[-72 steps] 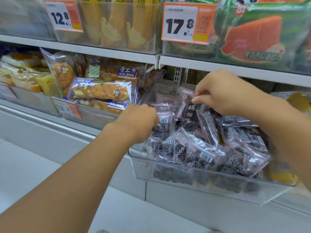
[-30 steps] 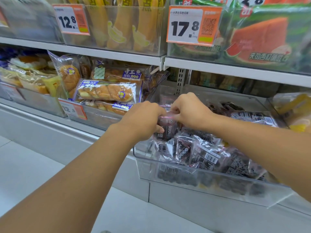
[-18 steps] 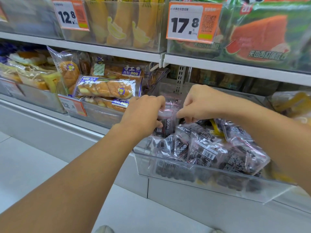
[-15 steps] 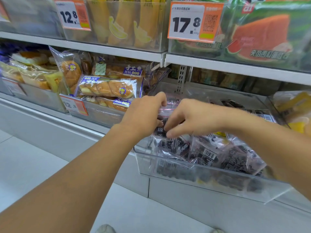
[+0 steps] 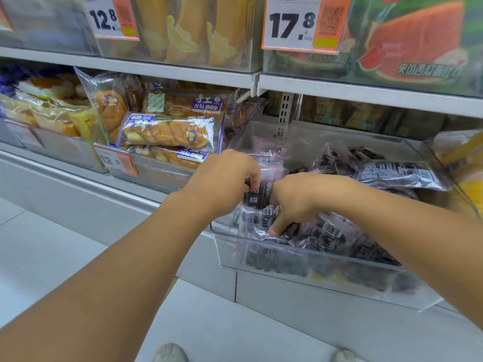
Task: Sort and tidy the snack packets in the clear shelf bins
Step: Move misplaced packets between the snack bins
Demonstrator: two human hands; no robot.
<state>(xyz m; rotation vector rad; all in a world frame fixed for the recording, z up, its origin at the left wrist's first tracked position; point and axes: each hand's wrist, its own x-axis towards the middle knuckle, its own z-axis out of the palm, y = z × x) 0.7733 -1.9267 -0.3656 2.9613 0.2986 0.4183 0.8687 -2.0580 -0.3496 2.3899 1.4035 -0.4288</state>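
Note:
A clear plastic bin [image 5: 287,259] juts out from the lower shelf, holding several dark plum snack packets [image 5: 324,233] with white barcodes. My left hand [image 5: 222,181] grips an upright dark packet [image 5: 257,198] at the bin's left end. Right beside it, my right hand [image 5: 300,199] reaches down, its fingers curled among the packets at the bin's front; what they grasp is hidden. More packets [image 5: 392,173] lie flat toward the bin's back right.
A neighbouring bin [image 5: 156,171] on the left holds twisted bread packs [image 5: 170,131] behind an orange price tag [image 5: 115,160]. The upper shelf edge [image 5: 339,92] carries bins with banana and watermelon packs and price tags. White floor lies below; shoe tips show at the bottom.
My right hand dropped from beside the upright packet down into the front packets. My left hand stayed on the upright packet at the bin's left end.

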